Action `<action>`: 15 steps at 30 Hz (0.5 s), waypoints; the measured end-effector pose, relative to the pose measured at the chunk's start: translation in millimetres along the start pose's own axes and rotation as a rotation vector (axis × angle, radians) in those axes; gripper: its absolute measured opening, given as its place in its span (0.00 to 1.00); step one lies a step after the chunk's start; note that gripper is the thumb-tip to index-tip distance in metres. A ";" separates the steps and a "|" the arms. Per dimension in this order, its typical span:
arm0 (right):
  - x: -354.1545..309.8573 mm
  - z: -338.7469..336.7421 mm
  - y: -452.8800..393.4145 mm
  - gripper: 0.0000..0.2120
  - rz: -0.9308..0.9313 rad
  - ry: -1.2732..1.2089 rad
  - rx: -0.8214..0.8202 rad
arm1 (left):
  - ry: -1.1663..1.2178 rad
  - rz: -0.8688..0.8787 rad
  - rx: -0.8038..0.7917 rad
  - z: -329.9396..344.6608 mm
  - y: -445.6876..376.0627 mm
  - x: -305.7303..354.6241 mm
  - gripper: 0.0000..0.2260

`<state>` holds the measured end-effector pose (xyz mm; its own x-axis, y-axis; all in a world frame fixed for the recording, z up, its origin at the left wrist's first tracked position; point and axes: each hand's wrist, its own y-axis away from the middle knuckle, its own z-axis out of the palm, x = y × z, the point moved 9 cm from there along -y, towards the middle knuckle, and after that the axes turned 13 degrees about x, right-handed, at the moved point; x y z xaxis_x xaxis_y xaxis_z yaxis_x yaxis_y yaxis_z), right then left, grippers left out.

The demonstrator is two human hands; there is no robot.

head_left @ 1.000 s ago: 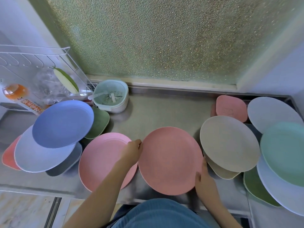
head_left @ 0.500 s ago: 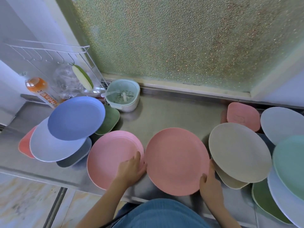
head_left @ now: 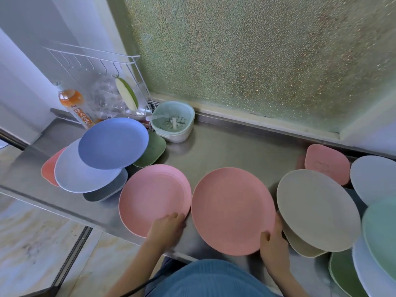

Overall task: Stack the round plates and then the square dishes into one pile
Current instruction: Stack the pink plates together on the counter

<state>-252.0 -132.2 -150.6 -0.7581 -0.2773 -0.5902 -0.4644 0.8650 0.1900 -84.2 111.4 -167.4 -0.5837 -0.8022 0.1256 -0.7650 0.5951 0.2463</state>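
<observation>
The darker pink plate [head_left: 232,211] is lying on the metal counter [head_left: 225,151], right in front of the person. The right hand [head_left: 272,247] is holding its near right edge, with the thumb curled over the rim and the other fingers going underneath. The lighter pink plate [head_left: 153,197] is sitting just beside it on the left. The left hand [head_left: 168,227] is resting on that plate's near edge with its fingers bent close together. A beige plate [head_left: 317,209] is leaning on the right. A blue plate [head_left: 113,142] is tilting on other plates at the left. A pink square dish [head_left: 325,162] is sitting far back on the right.
</observation>
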 end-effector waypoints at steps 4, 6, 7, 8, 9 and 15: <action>-8.0 1.5 2.2 0.33 -0.016 -0.029 -0.002 | 0.055 -0.007 0.301 -46.0 10.0 3.7 0.12; -9.6 11.0 -0.6 0.34 -0.040 -0.049 -0.015 | 0.051 -0.005 0.460 -65.8 15.8 2.6 0.10; -9.0 18.8 -1.1 0.34 -0.038 -0.053 -0.039 | 0.062 -0.011 0.528 -73.4 17.5 2.3 0.10; -8.4 28.2 -0.6 0.34 -0.027 -0.051 -0.077 | 0.083 -0.018 0.560 -77.0 18.4 2.7 0.10; -9.4 38.3 0.1 0.35 -0.037 -0.041 -0.120 | 0.106 -0.028 0.582 -80.7 18.4 4.5 0.10; -59.3 41.5 -3.3 0.24 -0.194 0.095 -0.157 | 0.128 0.130 0.682 -96.6 18.1 41.3 0.07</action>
<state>-186.4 -101.3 -148.8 -0.6845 -0.4759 -0.5522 -0.6646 0.7188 0.2043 -95.9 84.4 -65.0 -0.6777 -0.6968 0.2352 -0.7153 0.5504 -0.4306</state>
